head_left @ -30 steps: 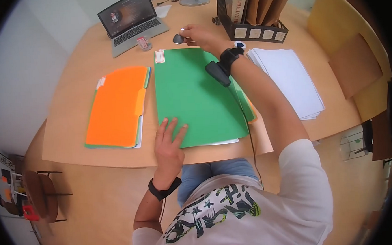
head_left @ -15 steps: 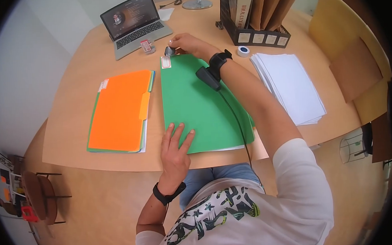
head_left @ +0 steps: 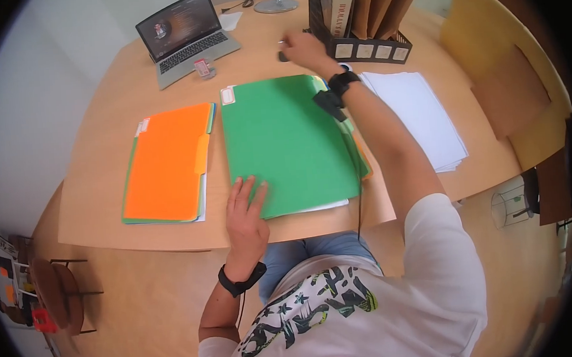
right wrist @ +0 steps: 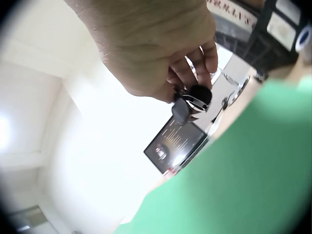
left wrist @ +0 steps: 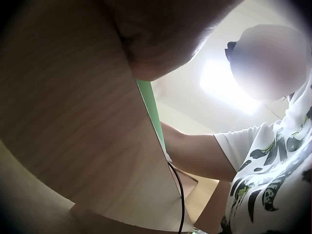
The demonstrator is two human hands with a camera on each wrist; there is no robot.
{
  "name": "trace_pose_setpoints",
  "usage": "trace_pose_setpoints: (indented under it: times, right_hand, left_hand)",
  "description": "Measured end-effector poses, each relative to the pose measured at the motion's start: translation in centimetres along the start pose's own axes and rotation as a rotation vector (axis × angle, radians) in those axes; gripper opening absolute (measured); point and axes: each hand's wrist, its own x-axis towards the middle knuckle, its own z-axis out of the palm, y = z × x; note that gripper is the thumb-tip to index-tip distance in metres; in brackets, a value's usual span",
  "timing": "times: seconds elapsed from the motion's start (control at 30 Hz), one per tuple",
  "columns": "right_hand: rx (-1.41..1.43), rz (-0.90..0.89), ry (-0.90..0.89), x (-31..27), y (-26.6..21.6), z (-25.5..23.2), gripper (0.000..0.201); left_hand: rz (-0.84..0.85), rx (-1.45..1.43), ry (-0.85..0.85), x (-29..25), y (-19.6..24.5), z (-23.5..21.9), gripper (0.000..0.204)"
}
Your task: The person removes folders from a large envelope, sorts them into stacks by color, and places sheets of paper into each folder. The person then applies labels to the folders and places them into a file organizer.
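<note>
Pinching dark object (right wrist: pixel 195 102), clearest in right-wrist view

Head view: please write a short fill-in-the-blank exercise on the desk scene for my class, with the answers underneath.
1. The right hand holds a small dark object, while the left hand touches a ____ folder.
2. To its left, the top folder of another pile is ____.
3. The laptop stands with its lid not shut but ____.
4. The white paper stack lies to the ____ of both folders.

Missing words: green; orange; open; right.
</note>
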Motion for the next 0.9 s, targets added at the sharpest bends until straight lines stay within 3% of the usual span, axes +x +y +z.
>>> trace_pose_setpoints:
  times: [0.13,0.3,0.57,0.67,0.77,0.83,0.9]
  right_hand:
    - [-0.292,0.08,-0.015,-3.0,6.0,-4.7,0.026]
    - [-0.509,-0.033,-0.358,-7.7,9.7,-6.5,0.019]
    - [-0.566,-0.028,-0.36,-9.7,9.5,-4.9,0.019]
    - [-0.603,-0.062,-0.359,-9.4,8.0,-4.8,0.031]
    - [-0.24,-0.206,-0.223,-9.6,4.8,-4.5,0.047]
    - [-0.022,-0.253,-0.503,-9.9,1.5,-4.4,0.066]
    - [0.024,-0.367,-0.675,-11.5,-1.5,-4.4,0.075]
  left_hand:
    - [-0.069,-0.15,0.037,-0.1,-0.6,0.1,0.058]
    - [-0.197,-0.355,0.083,0.0,-0.2,-0.1,0.044]
    - [-0.29,-0.574,0.203,0.0,0.3,-0.4,0.046]
    - [-0.369,-0.701,0.211,-0.2,0.6,-0.4,0.048]
    - [-0.475,-0.767,0.273,-1.3,-0.6,0.4,0.046]
    - [-0.551,-0.788,0.323,-2.2,-1.8,1.1,0.045]
    - [-0.597,-0.808,0.355,-2.7,-2.5,1.6,0.044]
